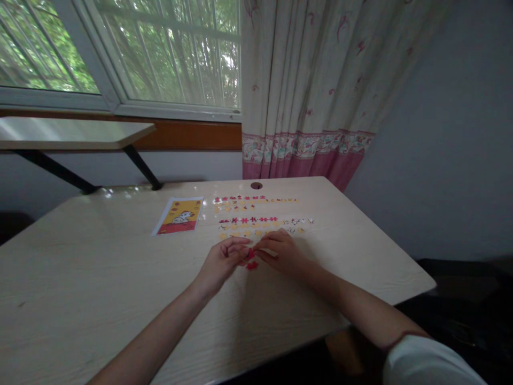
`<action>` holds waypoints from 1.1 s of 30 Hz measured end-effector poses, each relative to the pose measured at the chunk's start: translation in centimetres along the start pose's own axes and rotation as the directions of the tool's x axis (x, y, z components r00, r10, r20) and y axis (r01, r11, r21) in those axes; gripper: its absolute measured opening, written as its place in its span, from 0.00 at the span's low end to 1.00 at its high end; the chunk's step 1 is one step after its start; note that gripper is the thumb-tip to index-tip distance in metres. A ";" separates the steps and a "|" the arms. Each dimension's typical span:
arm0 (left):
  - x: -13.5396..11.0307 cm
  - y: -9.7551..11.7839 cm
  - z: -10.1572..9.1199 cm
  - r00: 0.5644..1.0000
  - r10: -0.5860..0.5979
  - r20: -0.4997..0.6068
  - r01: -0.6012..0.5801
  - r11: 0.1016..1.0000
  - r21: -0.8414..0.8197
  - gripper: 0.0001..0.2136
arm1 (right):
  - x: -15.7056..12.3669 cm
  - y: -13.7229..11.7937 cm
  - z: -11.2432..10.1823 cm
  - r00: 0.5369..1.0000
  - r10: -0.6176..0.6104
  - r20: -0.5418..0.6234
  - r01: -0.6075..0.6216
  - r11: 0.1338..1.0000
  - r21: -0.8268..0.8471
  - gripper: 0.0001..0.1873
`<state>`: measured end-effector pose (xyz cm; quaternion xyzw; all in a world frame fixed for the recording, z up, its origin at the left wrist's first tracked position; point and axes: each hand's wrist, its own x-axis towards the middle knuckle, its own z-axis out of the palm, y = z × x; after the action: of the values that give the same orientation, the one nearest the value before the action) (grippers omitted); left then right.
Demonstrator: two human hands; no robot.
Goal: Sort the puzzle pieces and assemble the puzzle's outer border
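Between the fingertips of both hands is a red jigsaw puzzle piece (251, 253), just above the table. My left hand (226, 259) pinches it from the left, fingers curled. From the right, the fingertips of my right hand (282, 250) close on its other side. Another red puzzle piece (252, 265) lies on the table right below them. Beyond my hands are rows of loose puzzle pieces: red pieces (253, 220) and yellow pieces (240, 226), with some whitish pieces (298, 221) at the right. Part of the nearest row is hidden by my right hand.
A printed picture (181, 216) of a white cartoon animal on yellow and red lies left of the rows. Farther back are a round cable hole (256, 185) and a raised shelf (72, 132) on dark legs. The pale table (120, 299) ends near a curtain (304, 107).
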<state>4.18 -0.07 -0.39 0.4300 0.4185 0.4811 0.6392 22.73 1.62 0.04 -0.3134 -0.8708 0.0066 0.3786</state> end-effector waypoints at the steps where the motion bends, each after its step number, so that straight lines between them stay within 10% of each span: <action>1: 0.0 0.0 0.0 1.000 0.006 0.005 -0.006 1.000 0.000 0.17 | 0.0 0.0 0.0 1.000 0.002 0.004 -0.002 1.000 0.003 0.06; 8: 0.1 0.2 0.1 1.000 0.019 -0.010 -0.019 0.996 0.084 0.17 | 0.1 0.6 -0.3 0.998 -0.038 0.043 0.039 0.999 -0.018 0.07; 12: 0.2 0.0 -0.3 0.998 0.055 0.009 -0.055 0.958 0.283 0.14 | 0.5 3.0 -2.5 0.982 0.048 -0.185 -0.064 0.995 -0.079 0.08; 16: -0.1 0.2 -0.8 0.976 0.186 0.117 -0.217 0.726 0.653 0.09 | 0.4 6.2 -5.1 0.831 0.201 -0.518 -0.299 0.948 -0.111 0.10; 22: -1.0 0.9 -1.0 0.894 0.248 0.374 -0.437 0.295 0.850 0.09 | 0.0 7.4 -4.8 0.855 0.182 -0.485 -0.298 0.939 -0.174 0.13; 33: -1.1 1.2 -1.1 0.866 0.198 0.460 -0.487 0.124 0.864 0.11 | 0.1 6.8 -4.3 0.871 0.194 -0.451 -0.292 0.943 -0.157 0.13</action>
<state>2.66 -0.83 0.57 0.8677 0.4342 0.1946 0.1440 29.15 6.20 1.47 -0.4546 -0.7145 -0.1114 0.5200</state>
